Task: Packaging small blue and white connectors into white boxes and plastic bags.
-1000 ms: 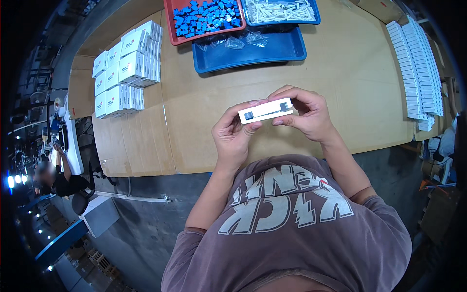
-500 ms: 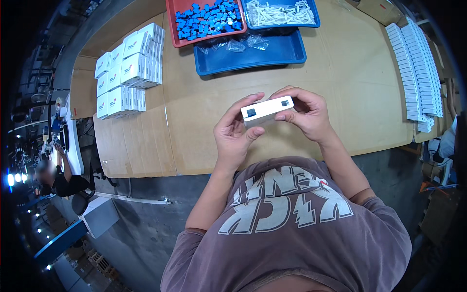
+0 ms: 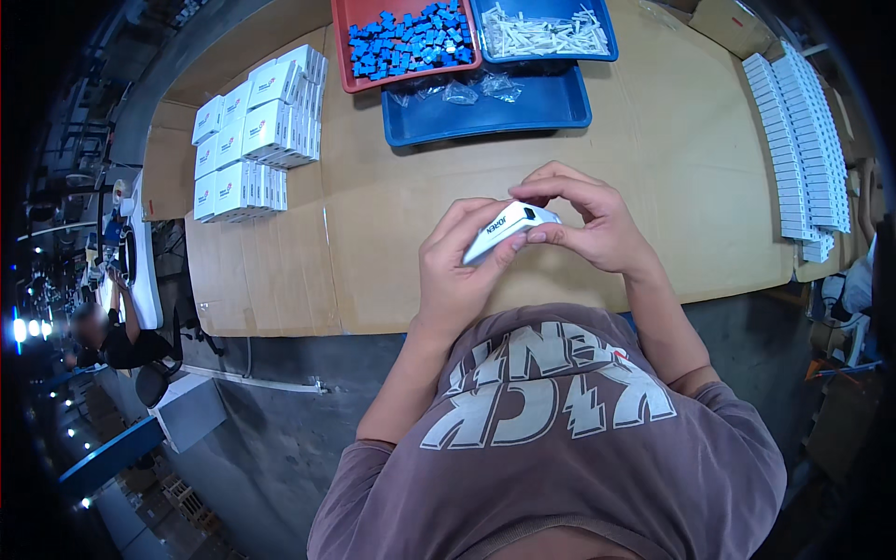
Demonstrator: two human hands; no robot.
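A small white box, with dark print and a black square on the side facing up, is held tilted over the near middle of the table. My left hand wraps round its left end, thumb along the near edge. Closed on the right end is my right hand, its thumb at the near side and its fingers bent over the far side. Parts of the box are hidden by the fingers.
On the cardboard-covered table, stacked white boxes stand at the left. A red tray of blue pieces, a blue tray of white pieces and a front blue tray lie beyond. White pieces line the right. A person sits far left.
The box has been turned in my hands: its side with two dark squares has given way to a printed side, and its left end has dipped toward me. Both hands still hold it.
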